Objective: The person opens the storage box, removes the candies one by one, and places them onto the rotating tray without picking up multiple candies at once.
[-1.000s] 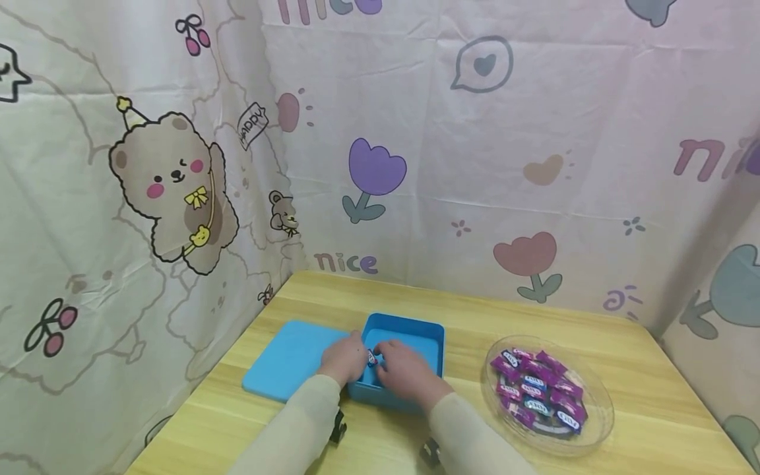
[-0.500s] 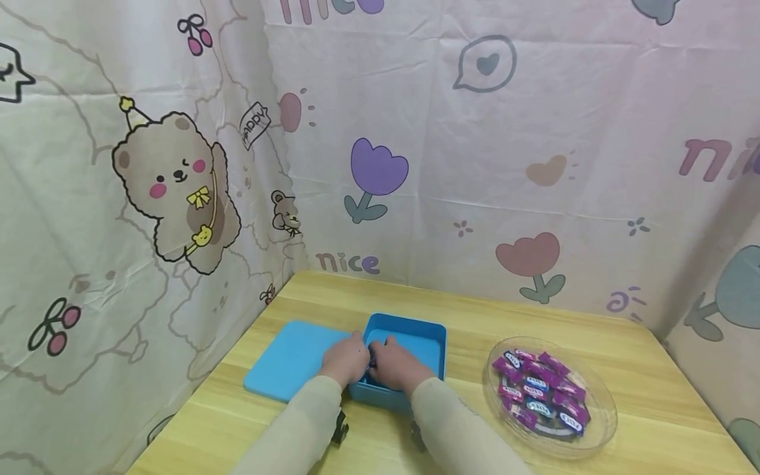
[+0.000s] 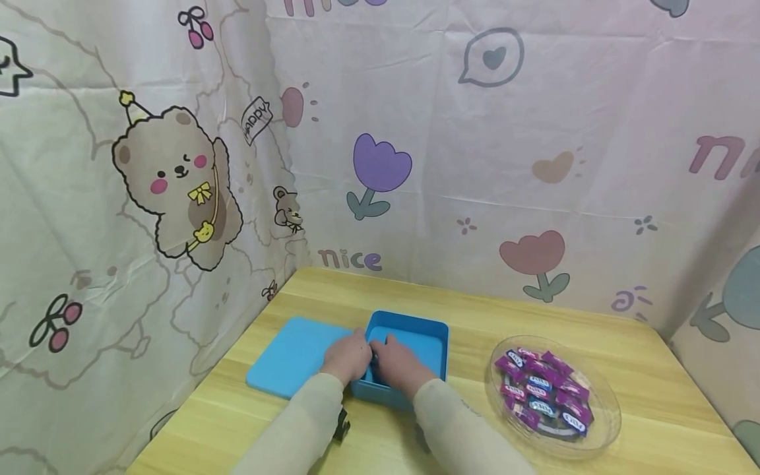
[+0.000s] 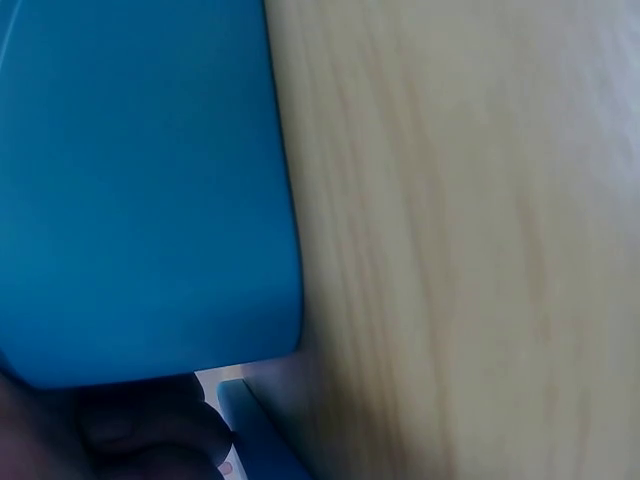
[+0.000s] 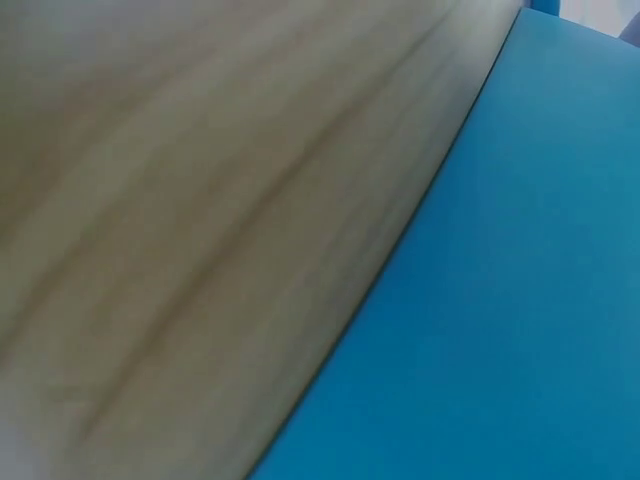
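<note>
A blue rectangular box (image 3: 415,323) stands without its lid in mid-table. My left hand (image 3: 347,356) grips its left wall; the left wrist view shows curled fingers (image 4: 150,430) along the outside of the box's blue side (image 4: 150,200). Inside the left part of the box, my right hand (image 3: 404,364) has its fingers bent around a small dark-wrapped candy (image 3: 374,361), which is mostly hidden between the two hands. The right wrist view holds only the box's outer wall (image 5: 480,280) and wood, with no fingers showing.
A flat blue lid (image 3: 293,356) lies left of the box. To the right is a clear round dish (image 3: 608,429) with several purple-wrapped candies (image 3: 537,379). Printed cloth (image 3: 427,132) hangs along the back and sides of the wooden table (image 3: 463,303).
My right hand has moved left and closed in on the candy beside my left hand, covering most of it. The left hand stays at the box's left wall. The head view has shifted slightly.
</note>
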The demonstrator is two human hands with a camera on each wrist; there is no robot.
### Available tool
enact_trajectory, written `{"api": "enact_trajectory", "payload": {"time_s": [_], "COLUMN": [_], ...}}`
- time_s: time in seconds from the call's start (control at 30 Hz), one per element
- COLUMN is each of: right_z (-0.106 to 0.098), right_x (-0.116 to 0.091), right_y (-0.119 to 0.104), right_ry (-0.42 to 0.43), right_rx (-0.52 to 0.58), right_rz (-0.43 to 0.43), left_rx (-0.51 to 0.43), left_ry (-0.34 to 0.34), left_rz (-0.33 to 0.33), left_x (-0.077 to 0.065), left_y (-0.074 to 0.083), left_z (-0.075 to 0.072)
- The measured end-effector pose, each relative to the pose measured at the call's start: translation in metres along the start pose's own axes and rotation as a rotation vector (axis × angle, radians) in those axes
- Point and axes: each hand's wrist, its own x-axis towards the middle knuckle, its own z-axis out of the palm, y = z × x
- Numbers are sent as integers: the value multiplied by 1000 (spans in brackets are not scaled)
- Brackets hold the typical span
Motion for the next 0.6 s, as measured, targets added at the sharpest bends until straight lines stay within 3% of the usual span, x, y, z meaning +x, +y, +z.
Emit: {"api": "enact_trajectory", "payload": {"time_s": [0.3, 0.5, 0.6], "right_z": [-9, -22, -32], "right_x": [-6, -17, -27], "right_y": [7, 17, 22], "right_ry": [-6, -59, -31], "right_rx": [-67, -2, -8], "right_rz": [-31, 61, 86], "left_rx": [-12, -32, -54], "left_ry": [7, -6, -7], "left_rz": [13, -11, -12], "left_x": [1, -1, -2], "left_y": [3, 1, 0], "left_z": [0, -1, -2]}}
